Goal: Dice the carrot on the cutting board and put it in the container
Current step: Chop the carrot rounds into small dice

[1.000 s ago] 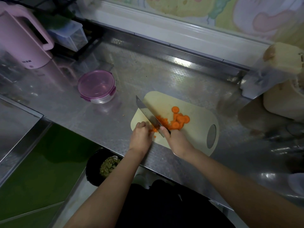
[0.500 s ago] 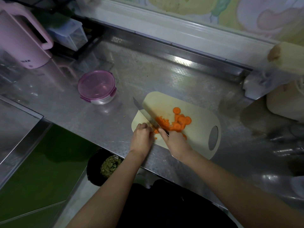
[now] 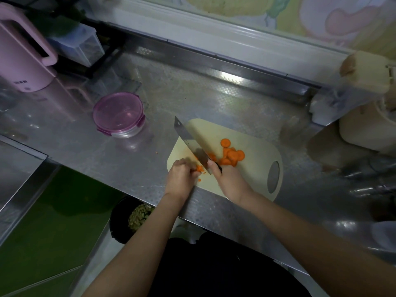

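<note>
A cream cutting board point(image 3: 255, 133) lies on the steel counter with orange carrot slices point(image 3: 232, 154) piled at its middle. My right hand point(image 3: 230, 182) grips the handle of a cleaver point(image 3: 190, 139), whose blade is tilted up over the board's left part. My left hand point(image 3: 180, 176) has its fingers curled on a small clump of carrot pieces point(image 3: 199, 168) just left of the blade. A few tiny diced bits lie near it. A round container with a purple lid point(image 3: 119, 113) stands left of the board, lid on.
A pink kettle point(image 3: 23, 54) and a clear plastic box point(image 3: 75, 45) stand at the back left. Beige appliances point(image 3: 368, 112) crowd the right side. Below the counter's front edge sits a black bin point(image 3: 120, 219) with scraps. The counter's raised rear lip point(image 3: 214, 67) runs behind the board.
The cleaver blade has lifted from the board and now stands higher and farther left. My left hand stays on the carrot clump. The view has shifted slightly.
</note>
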